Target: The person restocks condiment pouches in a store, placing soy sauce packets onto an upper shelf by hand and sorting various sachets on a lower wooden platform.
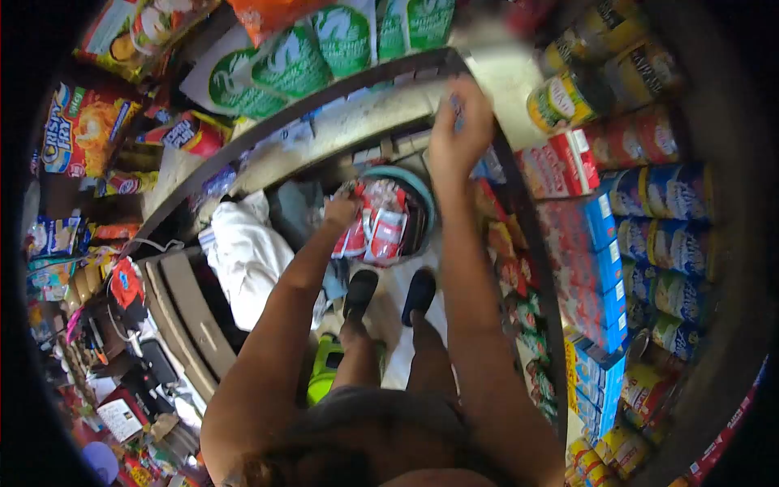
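My left hand [342,211] reaches down to the left side of a round teal basin [428,193]. It touches or lies just against the red and clear plastic packets [386,231] heaped in the basin; its fingertips are too unclear to show whether they grip one. Raised at the upper right, near the corner of the dark-edged counter, my right hand [464,130] has its fingers curled in. A small bluish bit shows between them, too blurred to name.
White cloth [247,260] lies left of the basin, beside a brown box [188,312]. A lime-green object [323,369] is by my feet. Cans [560,101] and blue-edged boxes [596,268] stack on the right; green-printed bags [292,61] line the counter's far side.
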`<state>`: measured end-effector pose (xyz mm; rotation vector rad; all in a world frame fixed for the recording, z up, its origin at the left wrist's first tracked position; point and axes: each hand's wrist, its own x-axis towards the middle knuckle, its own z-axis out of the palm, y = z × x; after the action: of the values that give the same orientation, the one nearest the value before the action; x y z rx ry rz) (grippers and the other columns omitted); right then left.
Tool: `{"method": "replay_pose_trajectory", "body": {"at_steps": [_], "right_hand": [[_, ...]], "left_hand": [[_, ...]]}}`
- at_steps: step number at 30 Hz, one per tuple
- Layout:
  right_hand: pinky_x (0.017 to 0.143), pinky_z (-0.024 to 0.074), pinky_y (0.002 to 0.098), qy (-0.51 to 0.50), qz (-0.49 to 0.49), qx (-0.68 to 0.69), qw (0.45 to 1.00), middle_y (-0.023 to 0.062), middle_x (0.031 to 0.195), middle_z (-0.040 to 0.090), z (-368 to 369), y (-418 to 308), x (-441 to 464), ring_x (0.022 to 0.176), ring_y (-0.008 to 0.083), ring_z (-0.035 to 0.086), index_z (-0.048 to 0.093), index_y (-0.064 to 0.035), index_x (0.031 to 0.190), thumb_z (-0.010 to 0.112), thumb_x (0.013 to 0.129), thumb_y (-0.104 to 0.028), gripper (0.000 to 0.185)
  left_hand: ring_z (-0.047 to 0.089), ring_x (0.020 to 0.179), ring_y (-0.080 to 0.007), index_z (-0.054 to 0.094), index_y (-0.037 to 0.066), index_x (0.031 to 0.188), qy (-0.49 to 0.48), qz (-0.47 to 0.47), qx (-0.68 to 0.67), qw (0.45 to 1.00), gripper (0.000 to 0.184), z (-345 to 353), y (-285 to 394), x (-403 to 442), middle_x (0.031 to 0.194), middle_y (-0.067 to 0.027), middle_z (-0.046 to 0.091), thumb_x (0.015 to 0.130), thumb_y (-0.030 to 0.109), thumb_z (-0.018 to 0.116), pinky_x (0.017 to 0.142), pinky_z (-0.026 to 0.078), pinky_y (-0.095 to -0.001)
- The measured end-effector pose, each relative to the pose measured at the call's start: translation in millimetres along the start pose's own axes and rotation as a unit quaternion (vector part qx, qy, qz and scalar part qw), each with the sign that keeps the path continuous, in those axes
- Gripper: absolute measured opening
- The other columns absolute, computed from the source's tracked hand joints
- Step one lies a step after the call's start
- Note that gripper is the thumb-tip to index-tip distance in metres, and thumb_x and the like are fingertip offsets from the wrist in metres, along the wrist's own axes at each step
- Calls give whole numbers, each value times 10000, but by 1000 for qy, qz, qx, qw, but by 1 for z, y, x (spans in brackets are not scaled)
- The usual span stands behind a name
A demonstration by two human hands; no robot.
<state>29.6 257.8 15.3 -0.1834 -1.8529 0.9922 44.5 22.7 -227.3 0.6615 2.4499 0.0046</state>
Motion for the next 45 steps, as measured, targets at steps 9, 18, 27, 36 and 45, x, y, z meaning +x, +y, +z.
{"method": "replay_pose_trajectory", "body": {"at_steps": [9,18,27,36,45], "right_hand": [[710,487,299,-311,294,111,897,117,909,620,-45,15,-178,820,198,615,600,-14,970,586,742,48,237],[958,387,406,-299,226,65,925,224,1292,405,-52,-43,-156,1173,377,426,321,-53,1353,697,625,10,822],[936,368,436,-39,132,113,984,244,1169,440,1,6,-28,1101,401,442,343,-24,1245,692,699,-118,655],[759,452,476,87,169,37,981,287,904,579,42,46,111,888,474,562,405,18,1091,658,705,-178,501],[804,479,467,-57,243,-192,949,238,936,629,46,42,146,884,416,605,538,-17,1033,722,638,-265,502]], "left_hand": [[620,743,-350,592,124,914,82,213,-9,974,240,-46,-18,-60,750,-141,631,712,212,688,590,475,-417],[450,518,-95,514,21,698,182,114,-361,907,288,-220,56,-141,555,-48,505,814,232,671,469,377,-273],[591,905,-328,597,45,968,287,307,-51,906,254,-350,187,-148,954,-167,622,784,218,620,779,461,-379],[478,1138,-344,480,14,1163,466,310,-253,789,334,-352,169,-69,1178,-191,525,859,145,524,942,383,-386],[455,1182,-319,529,10,978,500,346,125,784,222,-335,122,-5,1204,-164,523,788,120,555,993,375,-435]]}}
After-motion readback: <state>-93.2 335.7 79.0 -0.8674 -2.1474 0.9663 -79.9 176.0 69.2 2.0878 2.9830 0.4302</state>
